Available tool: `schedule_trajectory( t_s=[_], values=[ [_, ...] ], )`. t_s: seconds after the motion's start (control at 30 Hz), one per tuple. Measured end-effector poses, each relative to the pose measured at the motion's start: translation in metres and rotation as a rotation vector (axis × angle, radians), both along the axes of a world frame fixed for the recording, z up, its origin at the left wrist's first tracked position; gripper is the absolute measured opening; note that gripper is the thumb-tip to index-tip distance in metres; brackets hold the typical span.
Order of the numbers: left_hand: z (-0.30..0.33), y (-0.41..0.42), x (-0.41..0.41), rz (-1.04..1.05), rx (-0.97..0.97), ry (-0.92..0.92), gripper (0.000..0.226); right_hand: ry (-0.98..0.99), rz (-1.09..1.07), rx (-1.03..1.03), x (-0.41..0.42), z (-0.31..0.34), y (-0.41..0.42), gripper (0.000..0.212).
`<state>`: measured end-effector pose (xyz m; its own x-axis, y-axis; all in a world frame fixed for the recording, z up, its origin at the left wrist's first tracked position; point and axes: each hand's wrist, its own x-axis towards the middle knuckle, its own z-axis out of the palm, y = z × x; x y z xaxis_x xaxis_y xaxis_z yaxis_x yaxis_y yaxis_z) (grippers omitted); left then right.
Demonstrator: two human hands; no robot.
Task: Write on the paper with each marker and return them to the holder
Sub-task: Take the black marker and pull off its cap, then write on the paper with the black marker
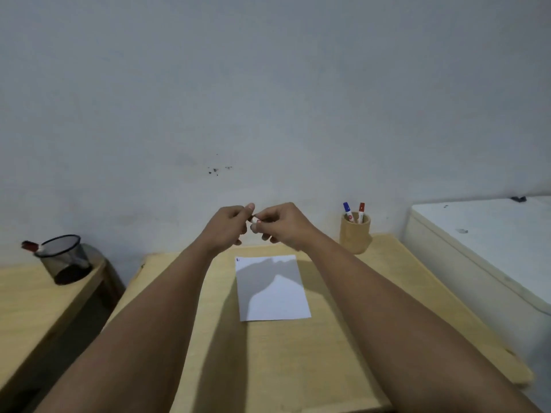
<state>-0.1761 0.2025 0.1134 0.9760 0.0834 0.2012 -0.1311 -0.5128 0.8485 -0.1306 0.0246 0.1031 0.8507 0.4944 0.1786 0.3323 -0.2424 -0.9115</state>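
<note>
Small blue mark (237,259) on paper (277,296), unreadable.

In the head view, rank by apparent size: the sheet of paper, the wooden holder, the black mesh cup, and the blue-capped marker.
1. Sheet of paper, clearly largest.
2. Black mesh cup.
3. Wooden holder; close to the cup, so this order is unsure.
4. Blue-capped marker, smallest, its lower part hidden inside the holder.
</note>
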Motion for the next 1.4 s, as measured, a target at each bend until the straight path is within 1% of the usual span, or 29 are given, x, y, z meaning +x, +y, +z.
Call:
schedule_trajectory(
  t_s=[0.17,0.3,0.4,0.5,0.57,0.63,0.67,0.7,0.73,0.77,0.8,0.87,0.93,1.0,1.03,1.07,1.13,1.23,1.3,1.33,1.4],
  values=[
    [0.007,0.026,-0.013,-0.035,0.005,0.136,0.050,0.063,0.059,-0.031,-0.012,-0.003,0.019,0.016],
    [-0.003,0.032,-0.016,-0.041,-0.048,0.198,0.047,0.015,0.064,-0.116,-0.012,-0.010,0.020,0.030],
    [-0.010,0.028,-0.017,-0.059,-0.089,0.207,0.047,-0.019,0.065,-0.162,-0.010,-0.015,0.016,0.032],
    [-0.013,0.022,-0.017,-0.091,-0.149,0.201,0.046,-0.017,0.056,-0.161,-0.006,-0.020,0.008,0.030],
    [-0.018,0.015,-0.015,-0.113,-0.181,0.200,0.046,-0.079,0.035,-0.208,-0.003,-0.020,0.009,0.031],
    [-0.021,0.011,-0.010,-0.087,-0.262,0.154,0.044,-0.186,0.014,-0.305,-0.001,-0.018,0.007,0.029],
    [-0.020,0.019,-0.008,-0.008,-0.363,0.111,0.042,-0.222,0.002,-0.364,0.002,-0.019,-0.001,0.027],
    [-0.016,0.034,-0.008,0.093,-0.504,0.066,0.038,-0.230,-0.019,-0.418,0.008,-0.023,-0.015,0.025],
    [-0.012,0.055,-0.009,0.187,-0.574,0.019,0.035,-0.210,-0.050,-0.452,0.014,-0.030,-0.034,0.025],
    [-0.010,0.078,-0.009,0.242,-0.548,-0.013,0.034,-0.173,-0.090,-0.459,0.019,-0.039,-0.054,0.028],
    [-0.010,0.098,-0.010,0.261,-0.430,0.002,0.035,-0.137,-0.125,-0.445,0.021,-0.044,-0.069,0.030],
    [-0.024,0.113,-0.007,0.230,-0.070,0.148,0.041,-0.065,-0.191,-0.388,0.026,-0.051,-0.082,0.029],
    [-0.050,0.103,0.003,0.168,0.332,0.267,0.046,0.034,-0.226,-0.283,0.027,-0.052,-0.071,0.019],
    [-0.074,0.089,0.009,0.149,0.659,0.300,0.052,0.164,-0.235,-0.141,0.027,-0.052,-0.057,0.019],
    [-0.086,0.084,0.012,0.152,0.763,0.304,0.052,0.217,-0.234,-0.078,0.027,-0.053,-0.053,0.019],
    [-0.096,0.081,0.013,0.162,0.841,0.313,0.051,0.255,-0.234,-0.031,0.027,-0.054,-0.052,0.019],
    [-0.110,0.074,0.011,0.184,0.937,0.333,0.046,0.297,-0.238,0.025,0.028,-0.057,-0.051,0.020],
    [-0.126,0.069,0.006,0.190,1.044,0.275,0.044,0.335,-0.245,0.119,0.030,-0.056,-0.047,0.026],
    [-0.133,0.070,0.005,0.197,1.064,0.233,0.048,0.375,-0.252,0.206,0.031,-0.056,-0.042,0.032],
    [-0.133,0.070,0.004,0.202,1.054,0.230,0.051,0.399,-0.256,0.248,0.032,-0.056,-0.038,0.030],
    [-0.131,0.068,0.001,0.226,1.004,0.277,0.060,0.455,-0.254,0.336,0.034,-0.057,-0.030,0.020]
  ],
)
